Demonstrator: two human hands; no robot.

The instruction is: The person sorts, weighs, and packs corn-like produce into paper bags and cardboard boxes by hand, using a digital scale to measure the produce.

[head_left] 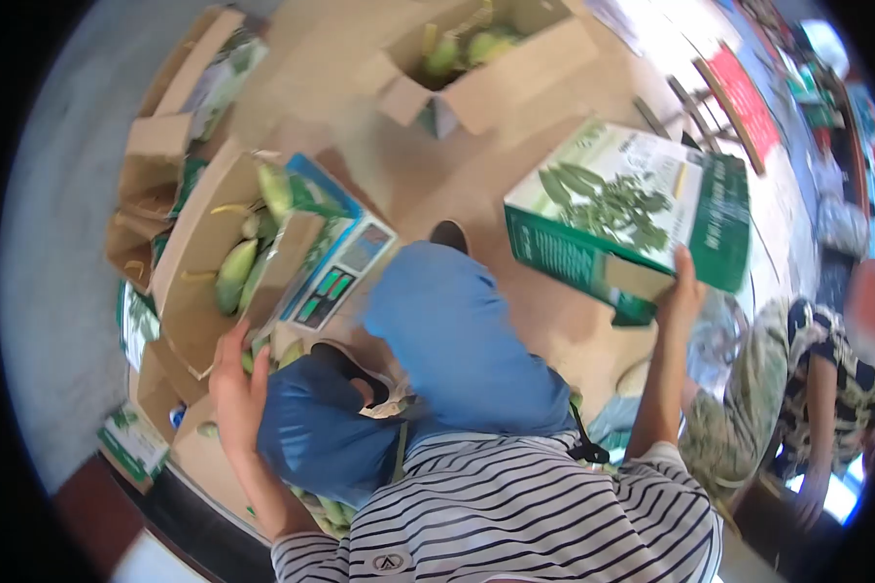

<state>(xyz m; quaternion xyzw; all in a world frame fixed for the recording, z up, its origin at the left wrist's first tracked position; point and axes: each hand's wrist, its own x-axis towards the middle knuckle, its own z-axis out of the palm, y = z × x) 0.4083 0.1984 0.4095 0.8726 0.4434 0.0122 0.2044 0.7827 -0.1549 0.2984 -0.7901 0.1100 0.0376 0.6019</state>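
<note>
Green-printed carton (632,209) hangs above the floor (457,185), right hand (681,296) with fingers clamped on its lower edge; left hand (235,389) lies open-fingered against the mango box (199,282) on the scale (335,277), seemingly steadying it.

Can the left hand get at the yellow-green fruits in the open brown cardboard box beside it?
Probably yes: the left hand is beside the open brown cardboard box, and nothing covers the yellow-green fruits.

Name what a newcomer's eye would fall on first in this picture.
The green-and-white carton at right, gripped at its lower edge by the right hand, stands out most. At left, the left hand reaches beside an open cardboard box of green fruit, a scale alongside.
</note>
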